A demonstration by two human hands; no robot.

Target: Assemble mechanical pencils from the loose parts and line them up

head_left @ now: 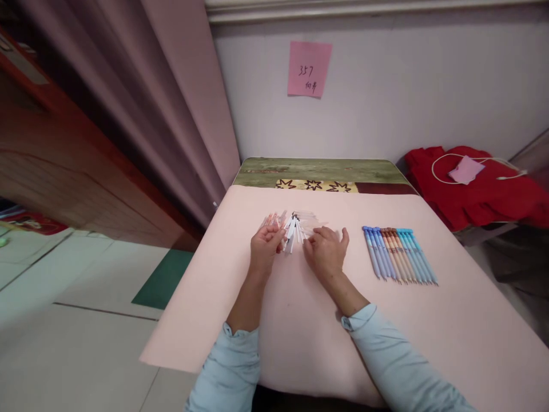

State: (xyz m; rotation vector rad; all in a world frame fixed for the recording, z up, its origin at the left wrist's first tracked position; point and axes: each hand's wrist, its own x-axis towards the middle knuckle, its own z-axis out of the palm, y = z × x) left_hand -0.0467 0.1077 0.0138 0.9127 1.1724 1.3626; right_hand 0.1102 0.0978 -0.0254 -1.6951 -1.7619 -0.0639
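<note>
A loose pile of thin white and clear sticks, some dark at one end, that look like pen refills (291,229) lies on the pale pink table cover. At the pile's left side, my left hand (265,247) is closed, thumb and forefinger pinched on some of the slim sticks. My right hand (325,250) rests at the right side with its fingers curled in toward the pile and the little finger held out. What its thumb and forefinger grip is hard to see. To the right lies a neat row of pens (398,256), in blue, brown and turquoise groups.
The pink cover (274,343) spreads over a table whose green patterned back edge (317,167) shows. A red cloth (463,194) with a white cord and a pink paper sits at right. A purple curtain (189,97) hangs at left; a pink note (309,68) is on the wall.
</note>
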